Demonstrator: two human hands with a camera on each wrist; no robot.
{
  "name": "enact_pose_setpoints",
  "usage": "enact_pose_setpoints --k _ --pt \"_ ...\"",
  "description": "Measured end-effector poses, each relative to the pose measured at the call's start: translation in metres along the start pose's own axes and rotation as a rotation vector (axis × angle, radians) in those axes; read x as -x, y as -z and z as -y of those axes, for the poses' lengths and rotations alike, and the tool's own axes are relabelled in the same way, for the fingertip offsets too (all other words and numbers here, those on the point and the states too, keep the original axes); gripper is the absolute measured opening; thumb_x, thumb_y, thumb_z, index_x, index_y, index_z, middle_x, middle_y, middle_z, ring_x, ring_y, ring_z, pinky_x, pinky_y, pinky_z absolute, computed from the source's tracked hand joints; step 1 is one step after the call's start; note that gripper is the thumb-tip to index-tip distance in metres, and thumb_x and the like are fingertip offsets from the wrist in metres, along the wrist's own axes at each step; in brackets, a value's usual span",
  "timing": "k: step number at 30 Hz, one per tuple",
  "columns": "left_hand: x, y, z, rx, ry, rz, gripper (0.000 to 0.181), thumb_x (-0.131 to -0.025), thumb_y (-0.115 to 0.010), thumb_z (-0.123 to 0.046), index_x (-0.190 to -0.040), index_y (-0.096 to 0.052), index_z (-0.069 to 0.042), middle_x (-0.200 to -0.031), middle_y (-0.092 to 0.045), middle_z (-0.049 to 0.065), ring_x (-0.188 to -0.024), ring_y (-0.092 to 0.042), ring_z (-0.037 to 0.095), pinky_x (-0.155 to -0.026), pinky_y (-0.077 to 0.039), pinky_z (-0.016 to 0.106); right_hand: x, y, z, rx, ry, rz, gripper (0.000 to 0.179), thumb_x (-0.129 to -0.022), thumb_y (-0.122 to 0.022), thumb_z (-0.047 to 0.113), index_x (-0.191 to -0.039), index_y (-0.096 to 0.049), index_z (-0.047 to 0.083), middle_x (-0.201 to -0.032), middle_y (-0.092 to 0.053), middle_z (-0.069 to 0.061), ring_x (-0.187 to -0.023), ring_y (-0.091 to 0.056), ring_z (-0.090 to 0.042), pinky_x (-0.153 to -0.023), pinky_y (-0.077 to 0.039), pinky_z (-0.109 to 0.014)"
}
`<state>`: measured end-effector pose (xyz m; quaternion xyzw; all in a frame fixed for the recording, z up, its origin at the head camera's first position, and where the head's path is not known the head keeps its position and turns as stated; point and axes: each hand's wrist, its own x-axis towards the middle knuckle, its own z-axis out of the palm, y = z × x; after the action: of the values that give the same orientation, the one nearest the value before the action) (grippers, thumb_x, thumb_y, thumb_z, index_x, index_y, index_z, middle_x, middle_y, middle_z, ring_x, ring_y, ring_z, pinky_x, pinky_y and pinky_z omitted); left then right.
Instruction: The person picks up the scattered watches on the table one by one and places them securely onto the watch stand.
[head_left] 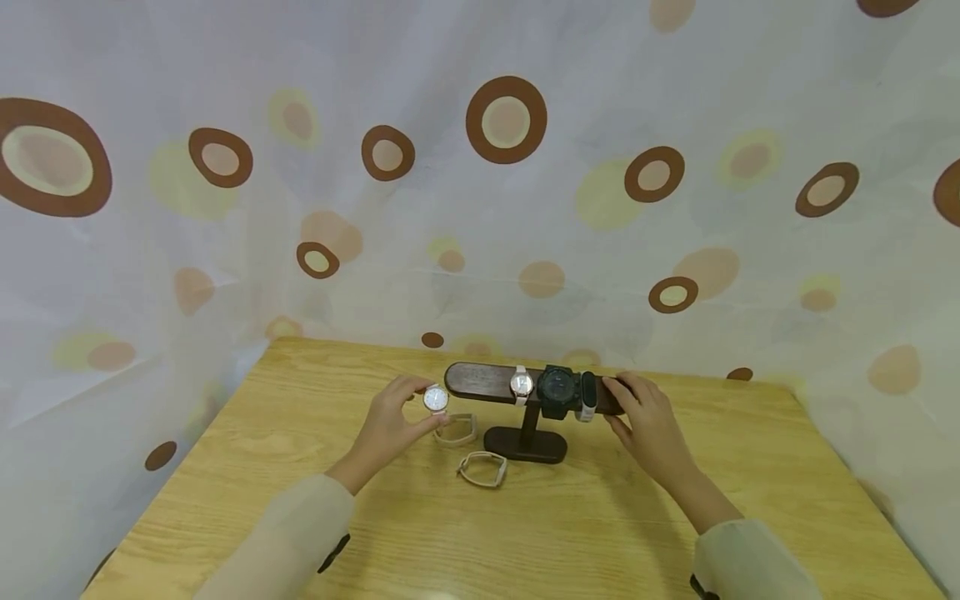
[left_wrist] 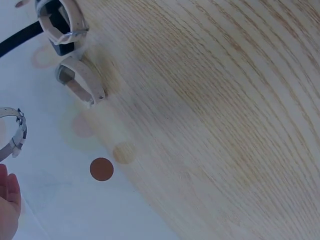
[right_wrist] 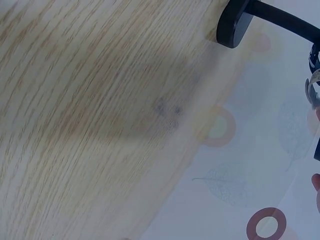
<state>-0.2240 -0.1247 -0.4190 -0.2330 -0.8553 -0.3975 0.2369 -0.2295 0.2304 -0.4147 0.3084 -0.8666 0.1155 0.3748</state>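
Note:
My left hand [head_left: 392,423] pinches a wristwatch [head_left: 436,398] with a round white dial between thumb and fingers, left of a dark wooden watch stand [head_left: 480,380]. In the left wrist view that watch's strap [left_wrist: 20,131] curves just above the fingers. The right hand [head_left: 647,421] grips the right end of the stand's bar. On the bar sit a watch with a light strap [head_left: 521,384], a bulky black watch [head_left: 557,387] and a slim band with a dark face [head_left: 588,392]. Two pale-strapped watches lie on the table, one nearer me [head_left: 483,470] and one behind it [head_left: 459,429].
The stand's oval base [head_left: 525,445] rests on a light wood table [head_left: 570,533]. A white cloth with brown and yellow circles [head_left: 480,208] hangs behind the table and along its sides. In the right wrist view the stand's base [right_wrist: 232,25] shows near the top.

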Motion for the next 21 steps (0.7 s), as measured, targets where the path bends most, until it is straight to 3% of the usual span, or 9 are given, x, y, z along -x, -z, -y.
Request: enact_pose_setpoints --k 3,6,9,12,13,15,21 --pt "-0.002 0.001 0.0 -0.01 0.007 0.016 0.047 -0.068 -0.081 -0.017 -0.109 -0.063 -0.001 -0.102 -0.062 0.009 -0.095 -0.06 0.025 -0.079 -0.053 0.038 0.001 0.0 -0.001 -0.011 -0.004 0.001 0.041 -0.088 -0.06 0.024 -0.115 -0.057 -0.007 -0.108 -0.055 -0.028 -0.096 -0.053 -0.043 -0.079 -0.047 -0.056" --pt "-0.003 0.002 0.001 -0.024 0.015 0.021 0.049 -0.069 -0.081 -0.017 -0.111 -0.063 -0.001 -0.104 -0.062 0.011 -0.095 -0.06 0.026 -0.079 -0.053 0.038 0.002 -0.001 0.0 -0.008 -0.007 0.008 0.051 -0.091 -0.041 0.035 -0.115 -0.057 -0.007 -0.108 -0.054 -0.027 -0.096 -0.053 -0.043 -0.079 -0.047 -0.055" --pt "-0.004 0.003 0.003 -0.029 0.036 0.019 0.049 -0.069 -0.08 -0.016 -0.113 -0.063 -0.001 -0.104 -0.061 0.012 -0.094 -0.06 0.026 -0.078 -0.053 0.038 0.0 -0.001 0.0 0.002 -0.006 0.004 0.041 -0.087 -0.062 0.024 -0.113 -0.058 -0.007 -0.107 -0.055 -0.027 -0.095 -0.054 -0.042 -0.078 -0.048 -0.054" --pt "-0.007 0.003 0.004 -0.013 0.069 0.024 0.049 -0.07 -0.08 -0.014 -0.114 -0.062 -0.002 -0.104 -0.061 0.012 -0.095 -0.059 0.025 -0.08 -0.052 0.04 -0.001 -0.001 0.001 0.011 -0.008 -0.003 0.05 -0.067 -0.081 0.002 -0.111 -0.06 -0.007 -0.106 -0.056 -0.026 -0.094 -0.055 -0.041 -0.078 -0.048 -0.053" --pt "-0.008 0.003 0.005 -0.008 0.077 0.026 0.049 -0.07 -0.08 -0.015 -0.114 -0.062 -0.002 -0.105 -0.061 0.012 -0.096 -0.059 0.026 -0.08 -0.052 0.04 -0.001 -0.001 0.001 0.013 -0.01 -0.007 0.056 -0.059 -0.083 -0.004 -0.11 -0.06 -0.007 -0.105 -0.056 -0.025 -0.093 -0.055 -0.041 -0.078 -0.049 -0.053" --pt "-0.012 0.003 0.006 0.004 0.088 0.027 0.049 -0.071 -0.079 -0.015 -0.115 -0.061 -0.001 -0.107 -0.062 0.013 -0.097 -0.059 0.026 -0.082 -0.052 0.043 -0.002 -0.001 0.002 0.018 -0.016 -0.01 0.057 -0.057 -0.084 -0.006 -0.109 -0.06 -0.007 -0.105 -0.056 -0.025 -0.093 -0.055 -0.04 -0.078 -0.049 -0.053" --pt "-0.024 0.001 0.005 0.021 0.088 0.031 0.05 -0.071 -0.078 -0.017 -0.115 -0.061 0.0 -0.105 -0.063 0.013 -0.099 -0.059 0.028 -0.083 -0.052 0.044 -0.003 0.0 0.003 0.002 -0.041 0.004 0.057 -0.058 -0.083 -0.006 -0.11 -0.06 -0.007 -0.105 -0.057 -0.025 -0.095 -0.055 -0.04 -0.078 -0.049 -0.053"
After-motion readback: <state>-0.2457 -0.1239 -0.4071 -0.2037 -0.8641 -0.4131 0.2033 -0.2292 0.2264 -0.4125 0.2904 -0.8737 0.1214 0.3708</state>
